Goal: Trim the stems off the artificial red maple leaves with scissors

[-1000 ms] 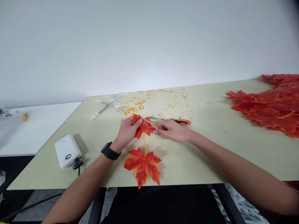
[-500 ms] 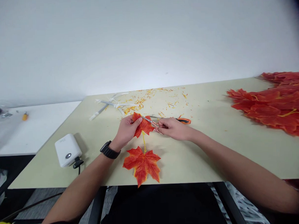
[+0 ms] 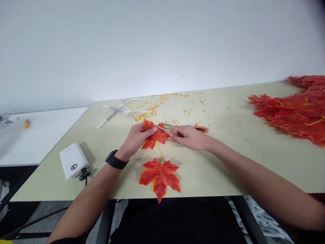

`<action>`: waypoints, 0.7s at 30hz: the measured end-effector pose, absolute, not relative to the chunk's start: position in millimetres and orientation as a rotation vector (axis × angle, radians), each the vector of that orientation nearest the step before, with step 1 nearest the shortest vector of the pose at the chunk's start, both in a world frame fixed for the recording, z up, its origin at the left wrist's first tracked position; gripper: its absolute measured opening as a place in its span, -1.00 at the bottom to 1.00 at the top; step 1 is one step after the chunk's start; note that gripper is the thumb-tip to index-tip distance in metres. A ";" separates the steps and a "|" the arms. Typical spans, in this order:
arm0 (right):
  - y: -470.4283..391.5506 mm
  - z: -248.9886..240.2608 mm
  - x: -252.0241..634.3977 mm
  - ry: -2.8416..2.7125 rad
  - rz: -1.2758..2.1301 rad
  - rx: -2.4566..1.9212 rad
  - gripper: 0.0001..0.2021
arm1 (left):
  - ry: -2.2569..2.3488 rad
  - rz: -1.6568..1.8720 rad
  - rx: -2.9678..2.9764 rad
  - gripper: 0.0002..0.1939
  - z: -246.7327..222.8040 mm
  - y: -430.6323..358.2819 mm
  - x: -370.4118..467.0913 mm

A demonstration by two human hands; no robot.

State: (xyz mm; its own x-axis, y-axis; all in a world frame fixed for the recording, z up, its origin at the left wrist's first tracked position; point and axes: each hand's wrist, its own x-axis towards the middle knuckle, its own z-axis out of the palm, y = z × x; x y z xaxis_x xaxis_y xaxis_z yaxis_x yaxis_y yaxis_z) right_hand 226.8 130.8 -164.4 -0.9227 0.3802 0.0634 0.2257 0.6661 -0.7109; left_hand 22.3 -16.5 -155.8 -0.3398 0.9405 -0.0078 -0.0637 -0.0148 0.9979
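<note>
We are pinching the upper red leaf point(image 3: 161, 135) above the table point(image 3: 219, 162) between our left hand's point(image 3: 138, 137) thumb and fingers; our right hand's point(image 3: 188, 137) fingers are curling closed around 1 scissors' point(image 3: 170, 133) handles.

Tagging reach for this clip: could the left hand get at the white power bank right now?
Probably yes: the table between the left hand and the white power bank looks open, though its fingers hold a leaf.

office-like workspace, pale desk point(image 3: 272, 150), plain white wall point(image 3: 159, 40), grey carpet point(image 3: 48, 224)
</note>
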 end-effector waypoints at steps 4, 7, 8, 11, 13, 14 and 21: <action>129.4 -162.7 226.9 -2.664 1.107 -0.493 -0.59 | 1.405 1.473 0.946 -0.68 -157.9 -15.7 21.2; 129.4 -161.8 226.9 -2.673 1.086 -0.504 -0.60 | 1.410 1.469 0.932 -0.70 -158.5 -15.0 21.3; 129.6 -161.6 226.9 -2.680 1.078 -0.510 -0.61 | 1.411 1.462 0.936 -0.70 -158.5 -14.9 21.4; 130.4 -161.2 227.1 -2.698 1.065 -0.522 -0.62 | 1.407 1.455 0.940 -0.70 -158.1 -15.0 21.7; 130.9 -161.1 227.3 -2.705 1.059 -0.518 -0.63 | 1.412 1.461 0.924 -0.70 -157.3 -15.5 22.1; 131.0 -161.1 227.5 -2.709 1.057 -0.514 -0.63 | 1.411 1.463 0.911 -0.71 -156.7 -15.8 22.5; 130.8 -163.0 229.1 -2.695 1.166 -0.475 -0.57 | 1.388 1.451 0.857 -0.76 -154.2 -17.6 23.8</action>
State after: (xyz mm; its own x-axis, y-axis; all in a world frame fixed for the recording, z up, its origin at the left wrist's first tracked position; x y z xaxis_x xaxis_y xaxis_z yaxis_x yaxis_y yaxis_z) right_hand 229.1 130.8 -163.0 -0.9354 0.3525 0.0263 0.2222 0.6441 -0.7320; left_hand 23.8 -17.6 -154.2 -0.3326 0.9367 -0.1091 -0.1507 0.0614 0.9867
